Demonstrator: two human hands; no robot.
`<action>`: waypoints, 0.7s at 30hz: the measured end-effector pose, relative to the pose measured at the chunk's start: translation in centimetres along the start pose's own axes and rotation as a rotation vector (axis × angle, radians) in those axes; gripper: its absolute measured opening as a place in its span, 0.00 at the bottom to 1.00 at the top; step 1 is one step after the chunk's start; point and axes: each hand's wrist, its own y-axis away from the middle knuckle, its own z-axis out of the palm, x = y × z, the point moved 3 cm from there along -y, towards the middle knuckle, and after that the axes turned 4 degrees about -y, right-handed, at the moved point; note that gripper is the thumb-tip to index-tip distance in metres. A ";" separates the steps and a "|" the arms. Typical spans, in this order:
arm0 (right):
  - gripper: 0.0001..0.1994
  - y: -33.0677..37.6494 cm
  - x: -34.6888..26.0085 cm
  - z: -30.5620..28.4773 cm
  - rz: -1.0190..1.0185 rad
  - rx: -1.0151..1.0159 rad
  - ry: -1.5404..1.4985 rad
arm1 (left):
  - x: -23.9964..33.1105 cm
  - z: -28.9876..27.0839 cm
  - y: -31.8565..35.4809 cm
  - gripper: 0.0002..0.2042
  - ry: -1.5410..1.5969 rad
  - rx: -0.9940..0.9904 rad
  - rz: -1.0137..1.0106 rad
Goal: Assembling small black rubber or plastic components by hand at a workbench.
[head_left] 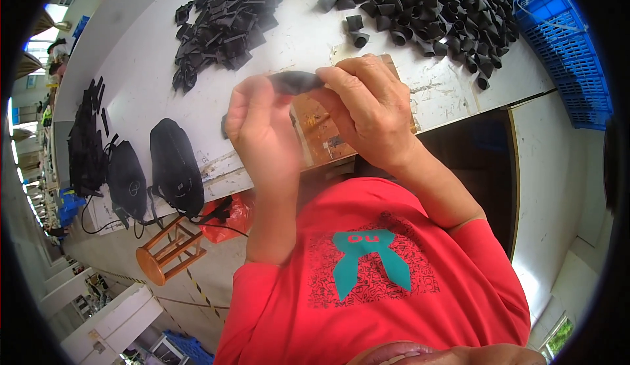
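Observation:
Between my two hands a small black fabric piece [293, 81] is held up above the table's front edge. The fingers of my left hand [257, 112] are closed on its left end, and this hand is smeared by motion. On its right end, the thumb and fingers of my right hand [367, 96] pinch it. Below the hands lies a worn brown board [317, 129]. Farther off on the white table [295, 27] are a heap of flat black pieces [226, 27] and, to the right, a heap of black pieces curled into tubes [433, 7].
Two black pouches [176, 165] and a pile of black strips [86, 142] lie at the table's left. A blue plastic crate [564, 47] stands at the right. Below, on the left, are a wooden stool [169, 250] and a red plastic bag [230, 221].

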 end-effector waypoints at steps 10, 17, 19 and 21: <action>0.09 1.8 2.1 0.9 -0.010 -0.062 -0.086 | -0.6 -0.7 0.6 0.05 -0.343 -0.005 0.124; 0.08 0.6 1.3 0.0 0.054 -0.137 -0.082 | 0.4 -0.8 -0.1 0.04 -0.832 -0.260 0.231; 0.08 0.1 1.2 0.2 0.015 -0.171 -0.038 | 0.0 -1.1 0.0 0.03 -0.745 -0.178 0.226; 0.07 -0.2 1.2 0.4 0.033 -0.219 -0.012 | -0.3 -1.4 -0.2 0.03 -0.706 -0.169 0.231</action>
